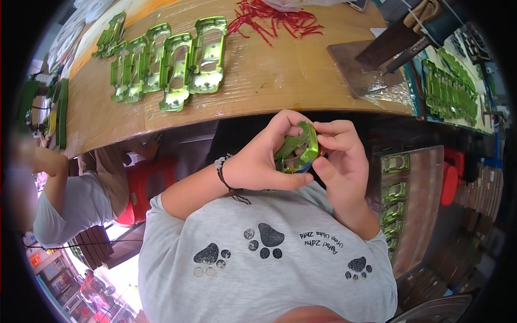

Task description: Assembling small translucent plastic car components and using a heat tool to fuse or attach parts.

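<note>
A shiny green plastic toy car body shell (309,152) is held up in front of my chest, just off the table's near edge. My left hand (257,160) wraps round it from the left, thumb along its underside. On the other side, the bent fingers and thumb of my right hand (344,156) pinch its right end. A bit of red shows between those fingertips, too small to make out, and some blue shows low on the shell. On the table beyond, several like green shells (207,56) stand in a group at the left.
A plastic-wrapped table (258,81) spans the front. Thin red strips (274,19) lie heaped at its far side. A dark machine part on a plate (350,70) stands at the right. More shells sit on a board (417,199) at my right. Another person (81,204) sits at left.
</note>
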`<state>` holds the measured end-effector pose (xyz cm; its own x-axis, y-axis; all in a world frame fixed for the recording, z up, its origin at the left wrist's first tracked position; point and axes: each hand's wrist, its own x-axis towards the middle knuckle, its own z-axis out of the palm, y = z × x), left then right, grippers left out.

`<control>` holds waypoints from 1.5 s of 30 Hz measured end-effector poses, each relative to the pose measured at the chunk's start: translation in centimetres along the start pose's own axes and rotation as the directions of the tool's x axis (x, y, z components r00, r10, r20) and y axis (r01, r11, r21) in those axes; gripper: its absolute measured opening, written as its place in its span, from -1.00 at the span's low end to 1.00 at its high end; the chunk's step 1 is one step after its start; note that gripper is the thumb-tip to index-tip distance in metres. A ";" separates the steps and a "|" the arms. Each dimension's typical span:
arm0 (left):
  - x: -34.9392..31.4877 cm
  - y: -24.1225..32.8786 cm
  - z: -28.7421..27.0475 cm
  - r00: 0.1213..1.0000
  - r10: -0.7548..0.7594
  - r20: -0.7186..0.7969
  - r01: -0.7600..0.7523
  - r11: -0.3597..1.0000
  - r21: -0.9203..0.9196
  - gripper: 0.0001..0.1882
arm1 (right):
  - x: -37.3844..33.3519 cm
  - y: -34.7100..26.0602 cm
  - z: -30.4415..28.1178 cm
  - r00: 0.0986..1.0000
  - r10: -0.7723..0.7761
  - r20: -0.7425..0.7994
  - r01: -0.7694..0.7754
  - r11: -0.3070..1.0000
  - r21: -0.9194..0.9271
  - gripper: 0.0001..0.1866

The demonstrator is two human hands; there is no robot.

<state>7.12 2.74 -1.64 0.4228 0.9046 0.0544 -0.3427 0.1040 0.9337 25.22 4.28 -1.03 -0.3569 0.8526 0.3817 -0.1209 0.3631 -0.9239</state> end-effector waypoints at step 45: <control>10.3 4.6 4.6 0.990 -0.139 -0.037 0.107 0.882 -0.460 -0.28 | 4.3 -2.2 -6.6 0.892 0.451 -0.046 -0.194 0.471 0.860 -0.30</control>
<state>13.72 10.68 4.86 0.4347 0.8962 -0.0894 -0.6427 0.3782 0.6663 30.08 9.66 2.83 -0.3305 0.9408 -0.0747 -0.7845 -0.3179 -0.5324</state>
